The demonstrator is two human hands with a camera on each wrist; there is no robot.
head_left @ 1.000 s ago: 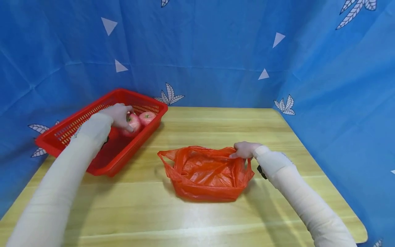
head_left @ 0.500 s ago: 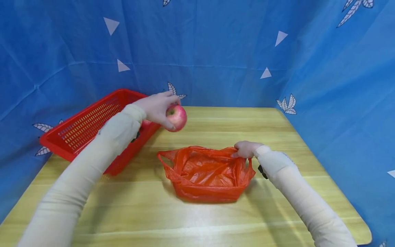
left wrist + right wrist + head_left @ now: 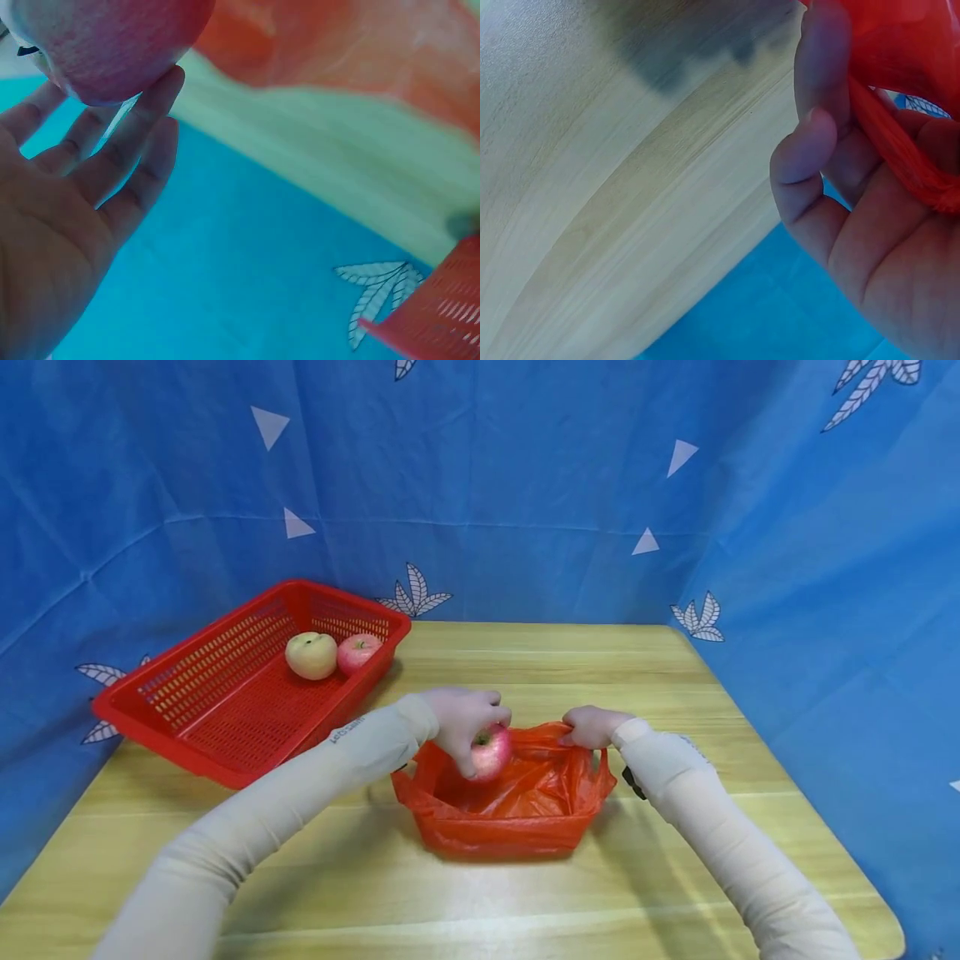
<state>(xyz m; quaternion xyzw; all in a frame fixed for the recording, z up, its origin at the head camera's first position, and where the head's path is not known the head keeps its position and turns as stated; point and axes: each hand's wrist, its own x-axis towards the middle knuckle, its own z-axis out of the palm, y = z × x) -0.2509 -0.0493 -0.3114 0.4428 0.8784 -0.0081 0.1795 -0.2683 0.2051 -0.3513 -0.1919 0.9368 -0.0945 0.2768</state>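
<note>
My left hand point(image 3: 463, 727) grips a pink-red apple point(image 3: 491, 753) over the left part of the mouth of a red plastic bag point(image 3: 502, 833). In the left wrist view the apple point(image 3: 120, 45) sits against the fingertips, with the bag blurred behind it. The bag stands on the table, its mouth spread wide. At its far right rim my right hand point(image 3: 592, 727) holds the edge. The right wrist view shows a twisted strip of the bag point(image 3: 900, 146) running across the right palm, between thumb side and curled fingers.
A red slotted basket point(image 3: 225, 768) stands at the left of the wooden table point(image 3: 525, 902). Inside its far right corner lie a pale yellowish fruit point(image 3: 311, 656) and another pink apple point(image 3: 358, 652). Blue patterned cloth point(image 3: 525, 460) hangs behind and beside the table.
My left hand took the apple out of the basket and carried it right and down to above the bag. The right hand has kept its hold on the bag's rim.
</note>
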